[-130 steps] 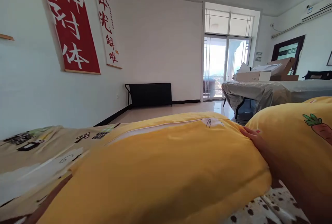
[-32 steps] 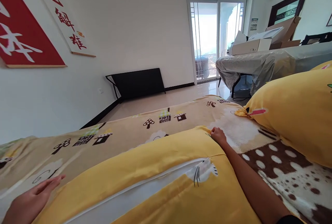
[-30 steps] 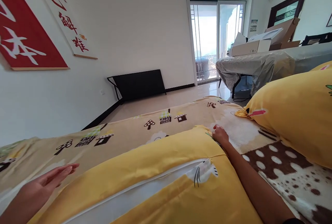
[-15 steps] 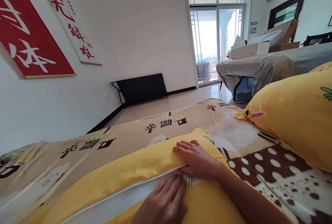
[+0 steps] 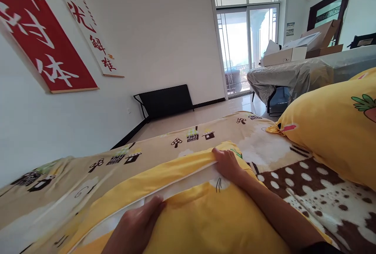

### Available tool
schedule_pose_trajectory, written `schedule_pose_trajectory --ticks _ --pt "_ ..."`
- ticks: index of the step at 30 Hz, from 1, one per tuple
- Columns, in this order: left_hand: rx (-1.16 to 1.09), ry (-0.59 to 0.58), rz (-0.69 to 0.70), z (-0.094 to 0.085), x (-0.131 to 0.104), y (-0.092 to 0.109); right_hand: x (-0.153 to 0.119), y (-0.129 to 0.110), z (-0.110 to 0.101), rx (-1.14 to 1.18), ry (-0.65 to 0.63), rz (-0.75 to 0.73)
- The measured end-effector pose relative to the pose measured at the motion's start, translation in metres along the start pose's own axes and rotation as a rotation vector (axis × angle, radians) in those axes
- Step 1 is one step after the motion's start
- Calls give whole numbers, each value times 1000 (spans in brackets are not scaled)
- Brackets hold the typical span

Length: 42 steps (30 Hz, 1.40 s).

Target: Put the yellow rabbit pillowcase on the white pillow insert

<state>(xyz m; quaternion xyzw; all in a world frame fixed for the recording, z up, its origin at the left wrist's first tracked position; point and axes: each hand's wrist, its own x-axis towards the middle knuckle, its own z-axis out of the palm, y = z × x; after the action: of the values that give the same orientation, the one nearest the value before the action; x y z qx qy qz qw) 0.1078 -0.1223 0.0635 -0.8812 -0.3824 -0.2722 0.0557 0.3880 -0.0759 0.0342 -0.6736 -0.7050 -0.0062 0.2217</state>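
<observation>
A yellow pillowcase [image 5: 188, 218] lies across the bed in front of me, with a long slit running along its far side. White filling, seemingly a pillow [image 5: 182, 185], shows inside the slit. My left hand [image 5: 136, 220] is closed on the near edge of the slit, thumb on top, its other fingers mostly hidden. Farther right, my right hand [image 5: 229, 164] is closed around the far edge, close to the pillowcase's right corner.
A patterned blanket [image 5: 158, 152] covers the bed. At the right bulges another stuffed yellow pillow [image 5: 329, 124]. Beyond stand a plastic-covered table [image 5: 293, 73] with open boxes [image 5: 284, 56] and a black folded frame [image 5: 167, 101] against the wall. Red and white scrolls hang left.
My left hand has moved left and taken hold of the slit's near edge. My right hand has gone from lying flat to closed on the far edge. The view has shifted slightly.
</observation>
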Motion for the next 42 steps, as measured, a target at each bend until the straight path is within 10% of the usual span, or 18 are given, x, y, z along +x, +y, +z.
schedule_pose_trajectory --ticks 5,9,16,27,35,42 --pt "92 230 202 -47 21 42 11 6 -39 72 167 -2" --pt "80 105 55 -68 30 65 17 13 -79 -4 235 -54" --pt "339 -450 -4 9 17 55 -6 44 -78 -352 -216 -224" --pt "257 -413 413 57 76 136 23 -8 -66 -452 -237 -437" --pt "-150 -488 330 110 141 121 11 64 -45 -110 84 -115" --pt "-268 -448 252 129 132 117 2 64 -49 -126 18 190"
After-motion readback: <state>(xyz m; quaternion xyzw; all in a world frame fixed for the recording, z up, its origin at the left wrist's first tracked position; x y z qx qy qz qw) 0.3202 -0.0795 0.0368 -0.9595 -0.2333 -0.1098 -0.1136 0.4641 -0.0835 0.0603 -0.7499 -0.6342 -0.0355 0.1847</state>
